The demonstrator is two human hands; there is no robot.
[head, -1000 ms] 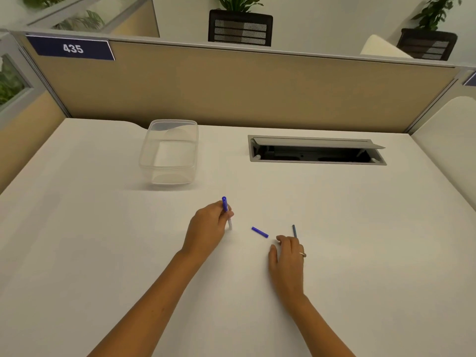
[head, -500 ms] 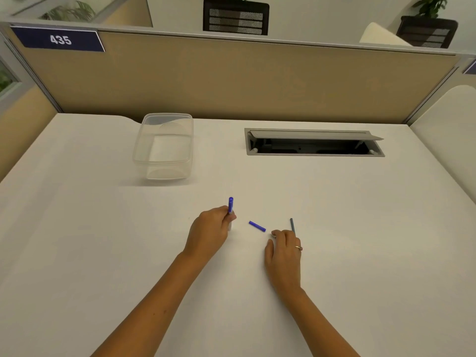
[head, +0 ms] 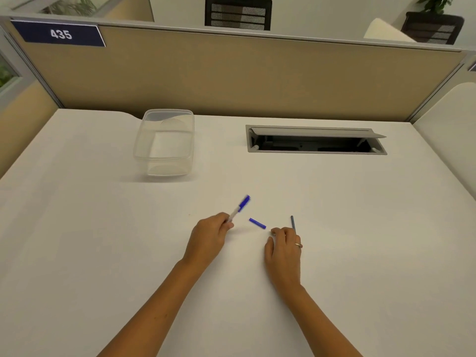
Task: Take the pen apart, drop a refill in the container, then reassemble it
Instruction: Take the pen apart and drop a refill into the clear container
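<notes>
My left hand (head: pixel 210 235) holds the pen barrel (head: pixel 239 208), a white tube with a blue end, tilted up and to the right; it looks blurred. A small blue pen piece (head: pixel 257 223) lies on the white desk between my hands. The thin dark refill (head: pixel 292 222) lies just beyond my right hand (head: pixel 283 249), whose curled fingers rest on the desk at the refill's near end; whether they pinch it is hidden. A clear plastic container (head: pixel 164 144) stands empty at the back left.
An open grey cable hatch (head: pixel 315 140) is sunk into the desk at the back right. A tan partition (head: pixel 244 73) with a "435" sign closes off the far edge. A second desk surface (head: pixel 448 130) adjoins on the right.
The barrel in my left hand has swung from upright to leaning right. My right hand has stayed at the refill's near end. The view has shifted slightly.
</notes>
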